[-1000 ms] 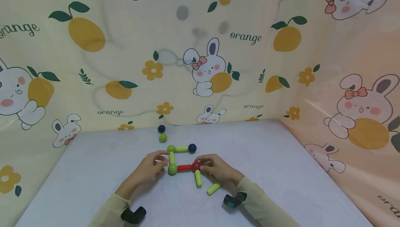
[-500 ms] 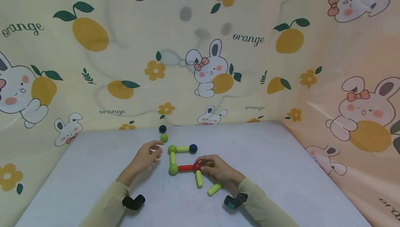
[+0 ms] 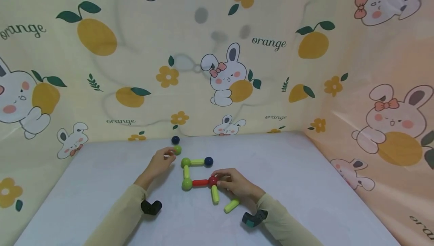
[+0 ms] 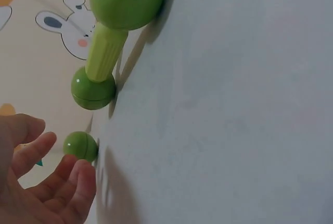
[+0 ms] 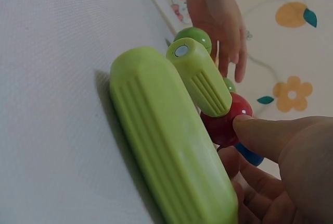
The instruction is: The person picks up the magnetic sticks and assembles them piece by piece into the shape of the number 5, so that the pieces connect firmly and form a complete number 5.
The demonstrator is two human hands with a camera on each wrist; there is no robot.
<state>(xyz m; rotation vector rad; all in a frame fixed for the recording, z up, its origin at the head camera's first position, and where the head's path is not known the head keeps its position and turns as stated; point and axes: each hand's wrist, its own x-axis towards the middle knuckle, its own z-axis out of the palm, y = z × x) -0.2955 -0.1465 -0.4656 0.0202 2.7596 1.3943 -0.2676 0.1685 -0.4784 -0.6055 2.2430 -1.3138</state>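
Note:
My left hand (image 3: 162, 162) reaches to the loose green ball (image 3: 177, 149) at the back of the table. Its fingers are spread and relaxed at the ball; the left wrist view does not settle whether they touch it. My right hand (image 3: 235, 182) pinches the red ball (image 5: 229, 122) between thumb and fingers. A red rod (image 3: 200, 182) joins that ball to a green corner ball (image 3: 187, 184). From there a light green rod (image 3: 186, 171) leads to another green ball (image 3: 185, 162), then a rod (image 3: 197, 161) to a dark blue ball (image 3: 208, 161). Another light green rod (image 3: 215, 194) extends from the red ball.
A loose light green rod (image 3: 232, 205) lies by the right wrist, large in the right wrist view. A dark blue ball (image 3: 175, 140) sits behind the loose green one. The white tabletop (image 3: 288, 163) meets a printed cloth (image 3: 145, 57) at the back.
My left hand has left the side of the joined rods and moved back and left, up to the loose green ball. The right hand keeps its hold on the red ball.

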